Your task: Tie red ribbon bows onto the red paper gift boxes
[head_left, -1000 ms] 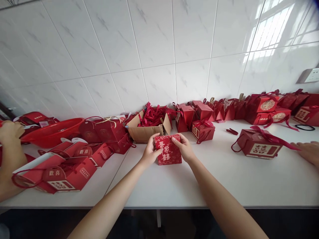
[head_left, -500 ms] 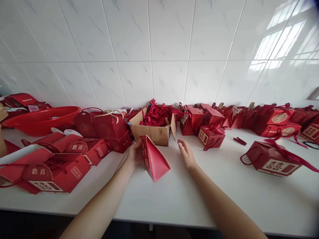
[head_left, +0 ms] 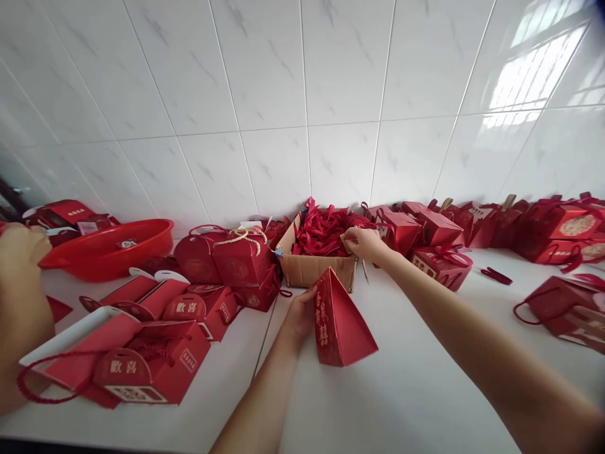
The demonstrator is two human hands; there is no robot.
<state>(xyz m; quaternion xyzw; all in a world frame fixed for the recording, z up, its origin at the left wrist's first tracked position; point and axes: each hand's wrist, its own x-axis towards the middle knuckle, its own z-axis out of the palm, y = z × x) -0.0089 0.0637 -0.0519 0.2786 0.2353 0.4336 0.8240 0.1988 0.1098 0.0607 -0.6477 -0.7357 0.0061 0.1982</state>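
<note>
My left hand [head_left: 301,310] grips a red gift box [head_left: 341,321] with gold characters, holding it tilted on the white table [head_left: 401,391]. My right hand [head_left: 362,241] is stretched out to the cardboard box [head_left: 316,268] filled with red ribbons [head_left: 324,230]; its fingers are pinched at the box's right rim among the ribbons. What they pinch is too small to make out.
Flat and folded red gift boxes [head_left: 137,359] lie at the left, with a red plastic basin [head_left: 111,249] behind them. More finished red boxes [head_left: 439,230] line the wall to the right. Another person's arm [head_left: 19,296] is at the far left edge.
My right hand let go of the gift box and reached forward into the ribbon carton. My left hand kept the box and turned it on edge. The view shifted left.
</note>
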